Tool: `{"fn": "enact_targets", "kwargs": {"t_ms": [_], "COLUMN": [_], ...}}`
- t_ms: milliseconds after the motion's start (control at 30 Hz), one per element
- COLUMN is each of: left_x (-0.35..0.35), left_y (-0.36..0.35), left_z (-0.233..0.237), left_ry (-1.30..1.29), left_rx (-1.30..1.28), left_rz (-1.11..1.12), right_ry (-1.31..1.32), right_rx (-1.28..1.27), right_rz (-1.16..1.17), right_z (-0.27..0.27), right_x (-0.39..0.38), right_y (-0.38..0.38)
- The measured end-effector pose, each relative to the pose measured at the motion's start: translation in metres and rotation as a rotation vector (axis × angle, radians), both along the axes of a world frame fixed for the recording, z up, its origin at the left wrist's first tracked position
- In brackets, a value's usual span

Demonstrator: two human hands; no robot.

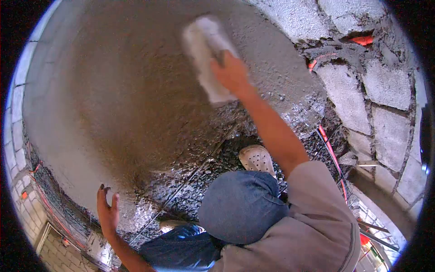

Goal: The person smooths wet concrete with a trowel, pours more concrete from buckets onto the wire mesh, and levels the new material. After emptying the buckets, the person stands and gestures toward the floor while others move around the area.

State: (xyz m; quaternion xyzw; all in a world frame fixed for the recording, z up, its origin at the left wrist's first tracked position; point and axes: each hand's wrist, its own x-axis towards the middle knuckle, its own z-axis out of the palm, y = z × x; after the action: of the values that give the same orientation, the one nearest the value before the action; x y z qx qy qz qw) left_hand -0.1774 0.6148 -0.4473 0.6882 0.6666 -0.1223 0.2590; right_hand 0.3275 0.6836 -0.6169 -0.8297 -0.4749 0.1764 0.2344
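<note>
Float [199,56] lies over the wet concrete [149,86], toward the far side and blurred; right hand [232,76] closed about its grip, left hand [108,213] open, fingers curved and apart, nothing held, contact with the surface unclear. Probable faults: a tilted leading edge would gouge the paste, and a slip of the perforated shoe [256,158] would dent the rough margin. Block wall [342,93] limits sweep at right; orange conduit [330,147] could snag there.

You see dim light on the wet grey concrete slab [131,90], glints along its near edge, motion blur on the pale rectangular float [202,56] over it, fisheye curvature around it.
</note>
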Motion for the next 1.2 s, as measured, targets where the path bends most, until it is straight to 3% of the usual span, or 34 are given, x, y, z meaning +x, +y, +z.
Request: {"fn": "enact_targets", "kwargs": {"t_ms": [200, 267, 300, 367, 400, 433, 500, 567, 633, 800, 900, 933, 967, 1000, 1033, 1067, 1100, 1200], "left_x": [0.016, 0.025, 0.031, 0.025, 0.024, 0.04, 0.085, 0.131, 0.166, 0.201, 0.213, 0.211, 0.206, 0.202, 0.198, 0.192, 0.185, 0.168], "left_y": [-0.001, 0.0, 0.001, -0.002, 0.001, 0.011, 0.026, 0.043, 0.058, 0.062, 0.063, 0.065, 0.067, 0.067, 0.068, 0.068, 0.068, 0.064], "left_z": [0.009, 0.016, 0.016, 0.012, 0.005, 0.005, 0.01, 0.003, -0.011, -0.016, -0.012, -0.011, -0.01, -0.008, -0.005, -0.004, -0.004, -0.006], "left_ry": [-0.01, -0.024, -0.048, -0.092, -0.115, -0.142, 0.028, 0.016, -0.042, 0.02, 0.025, 0.013, 0.007, 0.028, 0.049, 0.068, 0.088, 0.093], "left_rx": [0.03, 0.033, 0.03, 0.117, 0.236, 0.202, 0.502, 0.49, 0.509, 0.538, 0.518, 0.53, 0.542, 0.546, 0.548, 0.549, 0.546, 0.558], "left_rz": [-0.01, -0.005, 0.004, -0.039, -0.042, -0.073, -0.559, -0.689, -0.845, -0.885, -0.962, -0.949, -0.932, -0.909, -0.9, -0.892, -0.874, -0.829], "right_ry": [0.32, 0.425, 0.345, 0.388, 0.474, 0.463, 0.444, 0.339, 0.323, 0.284, 0.211, 0.127, -0.067, -0.223, -0.233, -0.46, -0.45, -0.477], "right_rx": [0.018, -0.089, -0.447, -0.441, -0.05, 0.026, 0.085, 0.177, 0.213, 0.213, 0.39, 0.31, 0.089, 0.19, -0.149, -0.152, -0.405, -0.572], "right_rz": [0.441, 0.669, 0.774, 0.908, 0.938, 0.948, 0.952, 1.06, 1.038, 0.988, 0.772, 0.489, 0.368, 0.224, -0.076, -0.064, -0.137, -0.032], "right_z": [0.003, 0.008, 0.055, 0.07, 0.041, 0.036, 0.034, 0.055, 0.07, 0.095, 0.106, 0.099, 0.085, 0.067, 0.065, 0.044, 0.055, 0.042], "right_x": [-0.127, -0.156, -0.173, -0.173, -0.166, -0.167, -0.163, -0.154, -0.143, -0.106, -0.035, -0.006, 0.037, 0.081, 0.11, 0.142, 0.15, 0.159], "right_y": [0.024, 0.013, 0.026, 0.0, -0.033, -0.041, -0.049, -0.046, -0.045, -0.054, -0.091, -0.117, -0.141, -0.178, -0.206, -0.245, -0.263, -0.309]}}
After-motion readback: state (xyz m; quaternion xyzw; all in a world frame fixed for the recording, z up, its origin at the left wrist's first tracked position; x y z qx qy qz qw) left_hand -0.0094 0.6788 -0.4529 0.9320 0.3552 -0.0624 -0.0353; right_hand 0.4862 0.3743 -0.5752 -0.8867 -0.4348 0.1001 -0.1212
